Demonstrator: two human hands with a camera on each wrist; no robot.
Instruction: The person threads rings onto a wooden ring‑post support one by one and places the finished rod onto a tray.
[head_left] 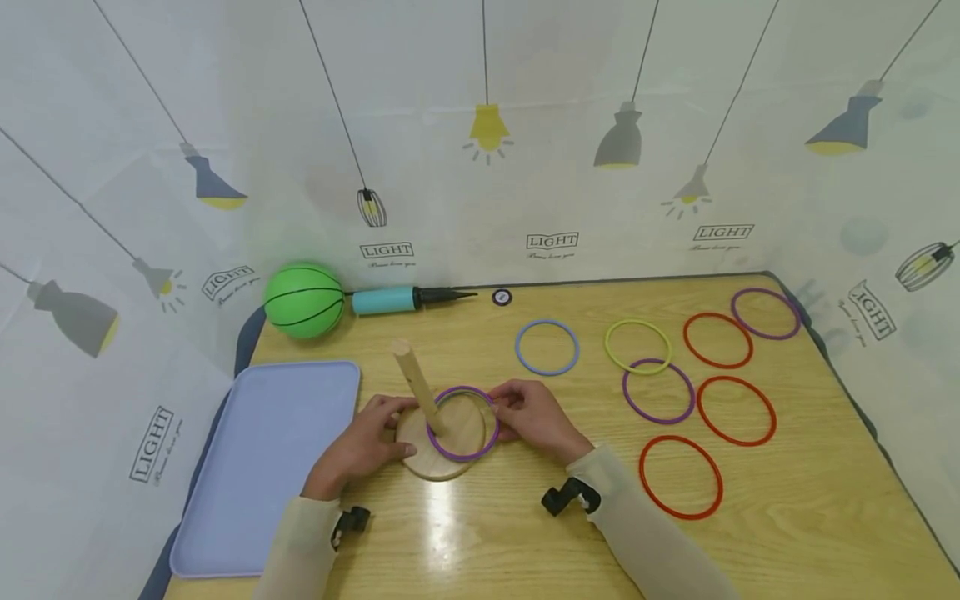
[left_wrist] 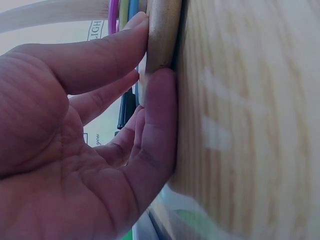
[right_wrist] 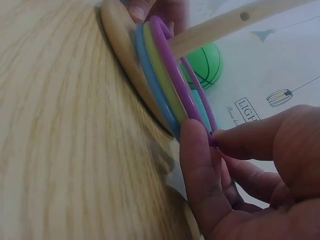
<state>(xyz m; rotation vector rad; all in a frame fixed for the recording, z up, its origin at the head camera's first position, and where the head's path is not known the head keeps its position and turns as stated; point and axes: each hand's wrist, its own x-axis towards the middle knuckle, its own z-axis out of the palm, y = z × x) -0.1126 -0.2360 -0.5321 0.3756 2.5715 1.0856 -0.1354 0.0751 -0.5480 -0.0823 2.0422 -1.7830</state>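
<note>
A round wooden base [head_left: 420, 464] with an upright peg [head_left: 414, 379] stands on the table. Its left edge lies between the thumb and fingers of my left hand [head_left: 363, 442], with fingertips against the rim in the left wrist view. Around the peg, stacked from the bottom, are a blue ring [right_wrist: 151, 80], a yellow ring [right_wrist: 164, 75] and a purple ring [right_wrist: 173, 68]. Thumb and fingertips of my right hand [head_left: 536, 419] pinch the purple ring at its right side. That ring sits off-centre and leans against the peg's left side.
Several loose rings lie to the right, among them a blue ring [head_left: 547, 322], a yellow ring [head_left: 637, 322] overlapping a purple ring, and a red ring [head_left: 681, 517]. Left is a lavender tray [head_left: 270, 467]. Behind are a green ball [head_left: 303, 300], a turquoise pump [head_left: 384, 301] and a dark disc [head_left: 502, 297].
</note>
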